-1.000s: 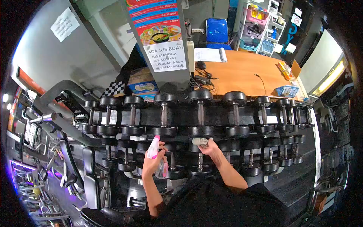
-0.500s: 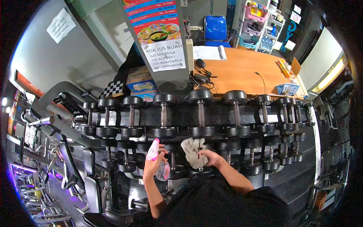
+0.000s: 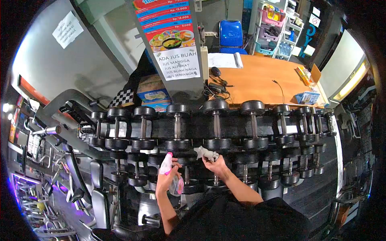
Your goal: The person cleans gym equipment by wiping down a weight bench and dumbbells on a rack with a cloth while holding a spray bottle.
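Note:
My left hand (image 3: pixel 167 179) is wrapped round a spray bottle (image 3: pixel 176 186) with a white and pink head and a clear body. It is over the lower row of dumbbells. To its right, my right hand (image 3: pixel 216 165) grips a bunched pale grey cloth (image 3: pixel 205 153), which sits just below the head of an upper-row dumbbell (image 3: pixel 217 125). Whether the cloth touches a dumbbell I cannot tell. Another black dumbbell with a metal handle (image 3: pixel 177 125) lies above my left hand. Lower-row dumbbells (image 3: pixel 269 170) are partly hidden behind my hands and forearms.
Behind the two-tier rack stands an orange-brown wooden desk (image 3: pixel 257 80) with a mouse, cables and papers. A pillar with a menu poster (image 3: pixel 177 60) rises at the rack's back. Gym machines and a black padded bench (image 3: pixel 97 201) are on the left.
My right hand has drawn the cloth together into a smaller bunch and turned upward, slightly left. My left hand still holds the spray bottle. The whole view has shifted slightly.

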Motion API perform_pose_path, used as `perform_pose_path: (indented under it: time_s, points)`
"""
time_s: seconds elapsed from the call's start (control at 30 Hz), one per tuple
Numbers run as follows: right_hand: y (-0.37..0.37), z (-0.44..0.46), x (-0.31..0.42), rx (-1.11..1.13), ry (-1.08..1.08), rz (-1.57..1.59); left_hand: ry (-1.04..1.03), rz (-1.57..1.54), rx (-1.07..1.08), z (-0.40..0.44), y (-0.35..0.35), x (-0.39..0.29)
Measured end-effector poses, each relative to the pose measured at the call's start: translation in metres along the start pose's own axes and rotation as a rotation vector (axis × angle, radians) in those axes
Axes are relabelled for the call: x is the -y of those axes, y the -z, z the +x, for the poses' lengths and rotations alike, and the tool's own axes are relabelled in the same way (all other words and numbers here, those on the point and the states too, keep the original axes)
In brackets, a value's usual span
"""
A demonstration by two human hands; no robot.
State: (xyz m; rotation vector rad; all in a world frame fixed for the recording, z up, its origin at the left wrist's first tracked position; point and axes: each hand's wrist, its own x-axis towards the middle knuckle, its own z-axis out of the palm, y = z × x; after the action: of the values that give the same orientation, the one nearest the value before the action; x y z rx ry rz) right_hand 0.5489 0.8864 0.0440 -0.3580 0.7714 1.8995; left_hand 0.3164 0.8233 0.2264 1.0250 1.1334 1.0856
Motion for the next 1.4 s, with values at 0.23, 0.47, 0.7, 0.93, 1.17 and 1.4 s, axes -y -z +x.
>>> perform_pose_path:
  time_s: [0.23,0.47,0.7,0.93,1.17,1.4]
  points:
    - [-0.06,-0.08,-0.004,-0.031,0.052,-0.021,0.031,-0.011,-0.021,-0.005,-0.002,-0.007]
    - [-0.053,-0.117,0.027,0.076,0.223,-0.034,0.045,-0.013,-0.011,-0.005,-0.014,-0.009]
    - [-0.066,-0.138,0.039,0.036,0.546,-0.446,0.046,-0.002,0.054,0.0,-0.024,-0.01]
    - [-0.092,-0.149,0.038,0.114,0.69,-1.331,0.027,-0.036,0.097,-0.003,-0.037,-0.01]
    - [-0.175,-0.178,0.019,0.207,0.899,-2.768,0.011,-0.027,0.109,-0.004,-0.037,-0.013]
    - [-0.179,-0.142,0.012,0.32,1.237,-2.672,0.0,-0.032,0.077,-0.003,-0.034,-0.009]
